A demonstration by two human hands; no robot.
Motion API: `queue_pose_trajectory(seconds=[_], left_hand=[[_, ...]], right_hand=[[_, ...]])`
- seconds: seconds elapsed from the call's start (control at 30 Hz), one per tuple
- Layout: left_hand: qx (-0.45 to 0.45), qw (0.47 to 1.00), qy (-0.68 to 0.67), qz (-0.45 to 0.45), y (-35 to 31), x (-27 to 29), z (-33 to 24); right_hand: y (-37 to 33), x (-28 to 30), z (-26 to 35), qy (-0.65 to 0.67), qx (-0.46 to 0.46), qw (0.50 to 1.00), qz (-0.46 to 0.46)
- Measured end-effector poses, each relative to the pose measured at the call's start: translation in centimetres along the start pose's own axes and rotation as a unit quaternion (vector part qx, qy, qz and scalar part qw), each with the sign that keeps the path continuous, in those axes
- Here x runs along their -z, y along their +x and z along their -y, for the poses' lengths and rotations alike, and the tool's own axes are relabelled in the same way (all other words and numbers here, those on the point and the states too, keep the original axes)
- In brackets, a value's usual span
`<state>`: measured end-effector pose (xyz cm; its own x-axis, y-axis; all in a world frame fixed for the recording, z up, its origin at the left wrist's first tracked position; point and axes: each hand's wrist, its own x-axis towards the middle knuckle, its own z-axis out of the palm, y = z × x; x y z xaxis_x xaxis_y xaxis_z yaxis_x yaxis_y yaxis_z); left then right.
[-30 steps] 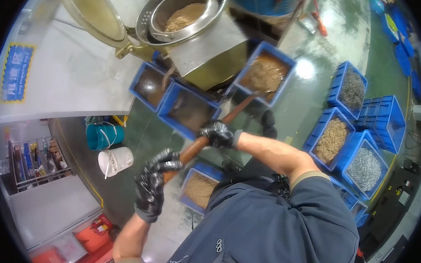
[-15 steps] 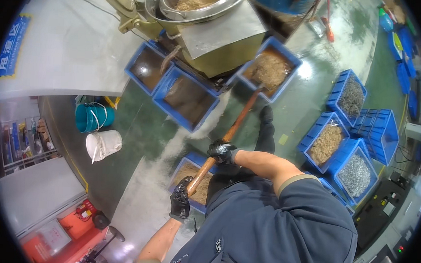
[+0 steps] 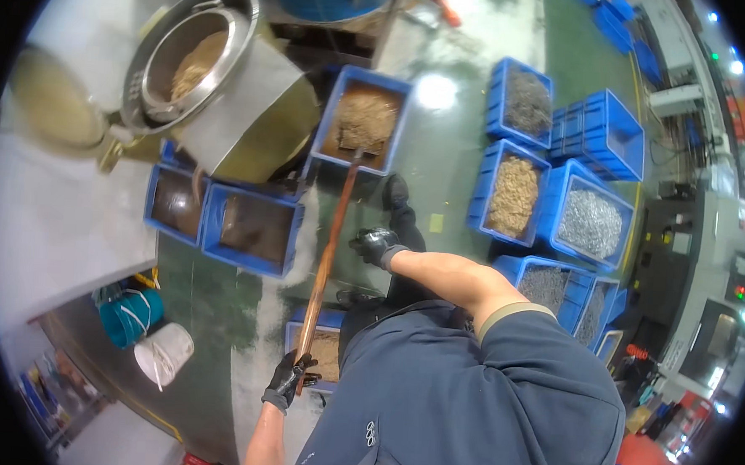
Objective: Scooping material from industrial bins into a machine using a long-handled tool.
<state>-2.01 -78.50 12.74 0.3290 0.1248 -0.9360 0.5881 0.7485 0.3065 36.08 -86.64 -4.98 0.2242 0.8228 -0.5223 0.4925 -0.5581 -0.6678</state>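
Note:
My left hand (image 3: 286, 381), in a black glove, grips the near end of a long wooden handle (image 3: 326, 268). The handle runs away from me into a blue bin (image 3: 320, 137) of wet tan shavings (image 3: 367, 119). At its far end a dark tool head rests against the shavings, too covered to tell its kind. To the right of the handle, apart from it, my black-gloved right hand (image 3: 376, 244) is empty, with loosely bent fingers. Under the handle's near end stands another blue bin with tan material (image 3: 326, 352), partly hidden by my body.
At the far left stands an open round metal drum machine (image 3: 245, 83) holding tan shavings. Two blue bins (image 3: 248, 270) of dark liquid sit before it. Blue bins of shavings (image 3: 550, 216) line the right. A teal bucket (image 3: 128, 316) and white bucket (image 3: 164, 352) stand left.
My right hand has let go of the handle and sits to its right. The left hand still holds it, nearer the end. The view has turned right.

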Motion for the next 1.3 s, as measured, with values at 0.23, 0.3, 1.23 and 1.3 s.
queue_pose_trajectory(seconds=[0.23,0.3,1.23,1.3], left_hand=[[0.156,0.976,0.13,-0.078,10.3,-4.9,-6.4],[0.182,0.957,0.186,-0.124,12.0,-7.4,-8.6],[0.148,0.841,0.4,-0.333,13.1,-16.6,-3.2],[0.324,0.924,0.151,-0.139,10.6,-13.0,-4.5]], right_hand=[[3.9,9.5,-1.7,0.349,-0.241,0.883,0.203],[4.9,11.5,-3.3,0.25,-0.208,0.927,0.184],[29.7,-4.6,-25.6,0.77,-0.356,0.522,-0.086],[29.0,-4.9,-18.8,0.728,-0.417,0.539,-0.075]])
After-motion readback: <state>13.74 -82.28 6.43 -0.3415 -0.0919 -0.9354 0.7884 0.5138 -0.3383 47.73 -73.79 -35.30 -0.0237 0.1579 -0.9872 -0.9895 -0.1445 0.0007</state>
